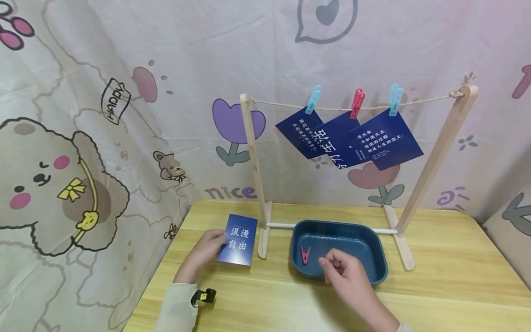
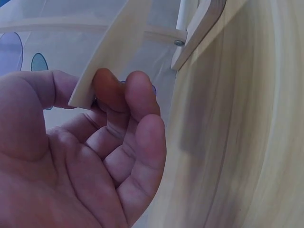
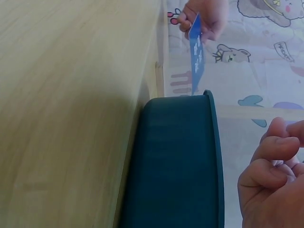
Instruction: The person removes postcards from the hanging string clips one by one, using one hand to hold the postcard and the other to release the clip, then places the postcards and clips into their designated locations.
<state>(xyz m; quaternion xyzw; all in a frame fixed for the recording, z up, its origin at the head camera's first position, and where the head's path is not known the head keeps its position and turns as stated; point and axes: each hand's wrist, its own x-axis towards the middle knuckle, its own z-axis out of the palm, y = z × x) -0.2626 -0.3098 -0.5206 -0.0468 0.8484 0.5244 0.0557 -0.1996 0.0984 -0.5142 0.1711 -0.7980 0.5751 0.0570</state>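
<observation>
A dark blue card with white lettering is held upright at its left edge by my left hand. The left wrist view shows the pale back of the card pinched between thumb and fingers, the other fingers bent. My right hand hovers over the near side of a dark teal basin, fingers loosely curled with nothing visible in them. Inside the basin, left of that hand, lies a small pink clothespin. In the right wrist view the hand is beside the basin's rim.
Behind the basin stands a wooden frame with a twine line. Three blue cards hang from it by two light blue clothespins and a red one. A printed curtain backs the wooden table.
</observation>
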